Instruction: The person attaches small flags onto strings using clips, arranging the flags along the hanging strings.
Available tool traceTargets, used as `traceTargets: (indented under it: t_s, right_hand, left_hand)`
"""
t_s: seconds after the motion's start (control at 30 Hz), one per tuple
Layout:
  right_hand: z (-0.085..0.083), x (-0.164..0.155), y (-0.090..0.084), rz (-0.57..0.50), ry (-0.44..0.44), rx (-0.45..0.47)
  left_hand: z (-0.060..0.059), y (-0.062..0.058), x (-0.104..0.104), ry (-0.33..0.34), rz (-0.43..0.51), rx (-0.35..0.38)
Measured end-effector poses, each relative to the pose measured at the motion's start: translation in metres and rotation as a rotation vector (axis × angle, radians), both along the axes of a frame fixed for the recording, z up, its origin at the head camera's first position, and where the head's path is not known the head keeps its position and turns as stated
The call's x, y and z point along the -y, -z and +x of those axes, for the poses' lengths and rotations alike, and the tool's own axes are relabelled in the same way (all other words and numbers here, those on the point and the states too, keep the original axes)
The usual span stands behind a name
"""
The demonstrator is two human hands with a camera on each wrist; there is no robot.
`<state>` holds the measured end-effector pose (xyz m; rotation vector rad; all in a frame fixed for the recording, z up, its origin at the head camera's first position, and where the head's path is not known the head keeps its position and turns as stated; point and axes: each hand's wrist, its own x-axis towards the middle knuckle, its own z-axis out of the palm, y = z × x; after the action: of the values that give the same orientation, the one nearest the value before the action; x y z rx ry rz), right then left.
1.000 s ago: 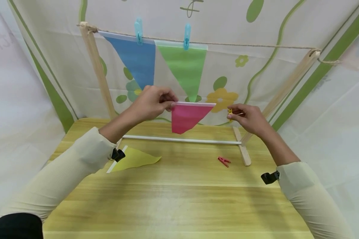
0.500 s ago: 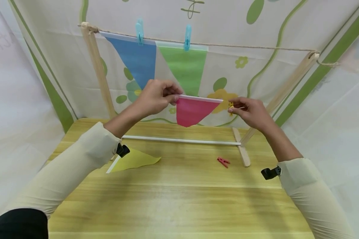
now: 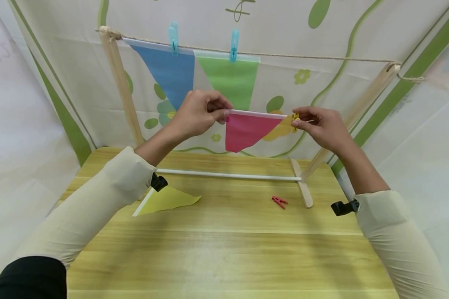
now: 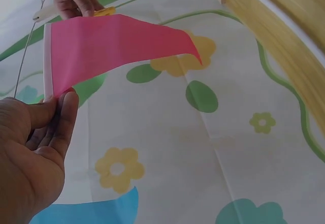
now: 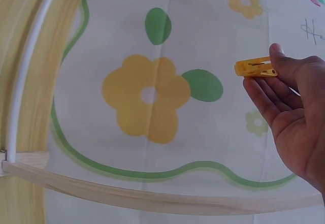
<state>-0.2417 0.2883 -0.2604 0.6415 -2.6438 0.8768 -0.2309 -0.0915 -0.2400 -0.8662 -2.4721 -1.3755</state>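
Observation:
My left hand (image 3: pixel 200 112) pinches the left top corner of a pink triangular flag (image 3: pixel 247 131), seen also in the left wrist view as the pink flag (image 4: pixel 106 46) held by the left hand (image 4: pixel 35 148). My right hand (image 3: pixel 318 124) pinches a yellow clothespin (image 3: pixel 295 117) at the flag's right corner; in the right wrist view the yellow clothespin (image 5: pixel 255 67) sits at the fingertips of the right hand (image 5: pixel 294 112). Both hands are raised above the table, below the string (image 3: pixel 321 57).
A blue flag (image 3: pixel 168 70) and a green flag (image 3: pixel 233 81) hang from the string by blue clothespins (image 3: pixel 173 38) on a wooden frame (image 3: pixel 121 87). On the table (image 3: pixel 224 249) lie a yellow flag (image 3: pixel 168 199) and a red clothespin (image 3: pixel 280 202). A flower-printed cloth hangs behind.
Both hands have risen and shifted slightly right, lifting the pink flag toward the string. The right hand with the yellow clothespin has come up to the flag's right corner.

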Motion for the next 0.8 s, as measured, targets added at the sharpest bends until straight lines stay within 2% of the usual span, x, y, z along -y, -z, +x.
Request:
traceTargets:
  t_s: [0.37,0.8]
  right_hand:
    - [0.002,0.001,-0.023,-0.081,0.040,-0.004]
    - [0.006,0.012,-0.055,-0.186,0.033,-0.149]
  left_hand:
    - [-0.005,-0.001,-0.007,0.007,0.034,0.035]
    - [-0.012,-0.012,-0.013,0.043,0.077,0.072]
